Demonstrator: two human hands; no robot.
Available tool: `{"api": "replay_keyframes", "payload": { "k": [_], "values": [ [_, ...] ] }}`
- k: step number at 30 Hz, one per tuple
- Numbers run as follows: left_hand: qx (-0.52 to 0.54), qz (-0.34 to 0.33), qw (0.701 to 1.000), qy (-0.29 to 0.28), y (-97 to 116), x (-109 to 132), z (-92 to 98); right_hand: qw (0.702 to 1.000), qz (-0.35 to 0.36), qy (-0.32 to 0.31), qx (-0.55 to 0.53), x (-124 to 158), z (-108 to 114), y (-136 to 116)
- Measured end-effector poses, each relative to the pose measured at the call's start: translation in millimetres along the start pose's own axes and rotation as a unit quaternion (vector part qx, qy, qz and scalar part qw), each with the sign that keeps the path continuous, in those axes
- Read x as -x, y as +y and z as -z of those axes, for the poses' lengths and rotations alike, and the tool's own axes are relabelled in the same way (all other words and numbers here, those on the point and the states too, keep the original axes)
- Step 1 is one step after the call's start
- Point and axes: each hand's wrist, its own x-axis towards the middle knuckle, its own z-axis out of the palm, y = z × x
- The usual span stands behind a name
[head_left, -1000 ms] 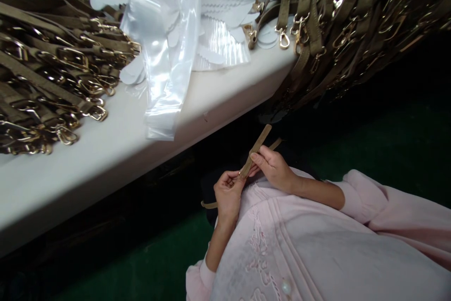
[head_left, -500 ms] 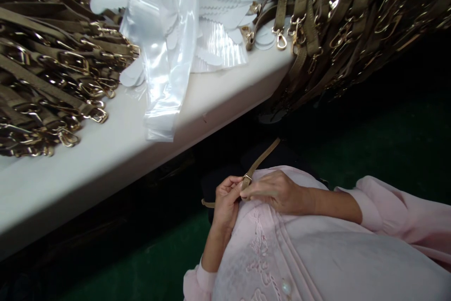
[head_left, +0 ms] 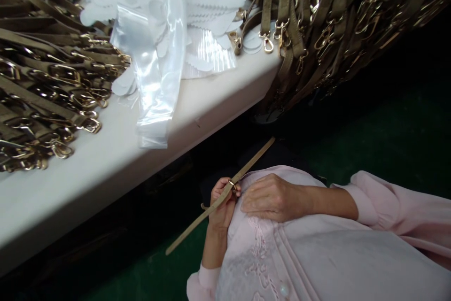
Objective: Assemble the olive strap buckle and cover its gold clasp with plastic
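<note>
My left hand (head_left: 221,212) is closed around a narrow tan strap (head_left: 192,229) at its gold buckle (head_left: 231,183). One end of the strap slants up to the right past the hand; the other hangs down to the left over the dark floor. A short tan piece pokes out behind my left hand. Close by on the right, apart from the strap, my right hand (head_left: 270,198) lies over the front of the pink shirt (head_left: 317,254), its fingers fairly straight and side by side. I see nothing held in it.
A white table (head_left: 197,104) crosses the upper left. Piles of brown straps with gold clasps (head_left: 45,71) lie on its left part, and more straps (head_left: 299,24) hang over its right edge. Between them are clear plastic strips (head_left: 160,89) and white cut-outs (head_left: 123,82). The floor (head_left: 398,141) is green.
My right hand has come off the strap and drawn slightly right. A long strap end now swings out to the lower left across my left hand. The view has shifted slightly.
</note>
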Motion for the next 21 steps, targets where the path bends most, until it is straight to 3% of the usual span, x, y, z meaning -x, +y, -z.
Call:
{"api": "replay_keyframes", "payload": {
  "k": [6, 9, 13, 16, 21],
  "values": [
    [-0.052, -0.024, 0.998, 0.023, 1, -2, -7.1, 0.978, -0.143, 0.154, 0.005, 2, -1, 5],
    [-0.09, -0.048, 0.994, 0.04, 0, 0, -9.5, 0.971, -0.191, 0.142, -0.003, 2, -6, 11],
    [-0.15, -0.072, 0.985, 0.048, -3, 2, -8.9, 0.971, -0.21, 0.087, -0.072, 0, -7, 19],
    [-0.18, -0.071, 0.98, 0.038, -1, 4, -8.9, 0.966, -0.223, 0.079, -0.102, 1, -6, 26],
    [-0.252, -0.089, 0.963, 0.039, 12, 8, -14.9, 0.976, -0.191, 0.079, -0.068, 5, -8, 33]
  ]
}}
